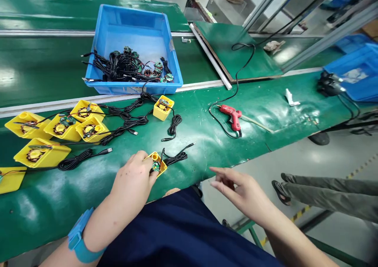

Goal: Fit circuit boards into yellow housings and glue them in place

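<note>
My left hand (134,180) is closed on a small yellow housing (157,164) at the near edge of the green bench (206,141). A green circuit board sits inside that housing and a coiled black cable (176,156) runs from it to the right. My right hand (239,190) hovers off the bench edge, fingers stretched out toward the left, holding nothing. A blue wrist strap (78,235) is on my left wrist.
Several more yellow housings (62,127) with cables lie at the left, one more (163,107) near the middle. A blue bin (132,48) of boards and cables stands behind. A red glue gun (233,117) lies to the right. Another person's legs (325,196) are at the right.
</note>
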The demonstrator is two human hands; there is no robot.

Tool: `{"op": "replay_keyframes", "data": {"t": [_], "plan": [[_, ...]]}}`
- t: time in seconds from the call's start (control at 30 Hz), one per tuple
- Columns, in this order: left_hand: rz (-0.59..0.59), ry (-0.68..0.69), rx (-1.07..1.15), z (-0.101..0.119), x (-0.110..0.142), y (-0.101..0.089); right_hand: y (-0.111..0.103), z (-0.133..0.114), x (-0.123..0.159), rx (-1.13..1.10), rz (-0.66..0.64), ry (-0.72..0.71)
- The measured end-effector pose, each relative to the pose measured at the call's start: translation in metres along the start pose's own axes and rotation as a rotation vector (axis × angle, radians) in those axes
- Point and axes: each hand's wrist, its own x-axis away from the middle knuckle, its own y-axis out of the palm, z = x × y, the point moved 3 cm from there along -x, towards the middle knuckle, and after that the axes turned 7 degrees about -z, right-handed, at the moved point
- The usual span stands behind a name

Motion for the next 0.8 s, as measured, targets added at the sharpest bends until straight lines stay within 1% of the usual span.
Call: {"op": "replay_keyframes", "data": {"t": [0.07, 0.1, 0.17, 0.23, 0.3, 0.4, 0.5, 0.57, 0.63, 0.7, 0.8], "plan": [[0.012, 0.003, -0.011, 0.0, 0.0, 0.0, 0.011, -0.029, -0.009, -0.063, 0.058, -0.113], [0.012, 0.003, -0.013, 0.0, 0.0, 0.0, 0.019, -0.045, -0.016, -0.095, 0.049, -0.186], [0.014, 0.003, -0.01, 0.0, 0.0, 0.0, 0.037, -0.075, -0.033, -0.118, -0.029, -0.307], [0.019, 0.003, 0.003, 0.001, 0.001, 0.002, 0.053, -0.098, -0.05, -0.021, -0.149, -0.329], [0.021, -0.003, 0.015, 0.001, 0.002, 0.004, 0.065, -0.111, -0.063, 0.165, -0.258, -0.262], [0.003, -0.01, 0.022, 0.001, 0.004, 0.005, 0.071, -0.123, -0.075, 0.447, -0.351, -0.126], [-0.037, -0.022, 0.005, 0.003, 0.005, 0.004, 0.073, -0.132, -0.081, 0.608, -0.368, -0.041], [-0.065, -0.03, -0.019, 0.005, 0.005, 0.001, 0.076, -0.136, -0.084, 0.627, -0.356, 0.007], [-0.077, -0.026, -0.037, 0.006, 0.005, -0.001, 0.078, -0.137, -0.087, 0.592, -0.33, 0.052], [-0.057, -0.009, -0.047, 0.007, 0.004, -0.002, 0.081, -0.136, -0.088, 0.536, -0.296, 0.075], [-0.001, 0.032, -0.067, 0.006, 0.003, -0.002, 0.084, -0.132, -0.088, 0.474, -0.243, 0.043]]}}
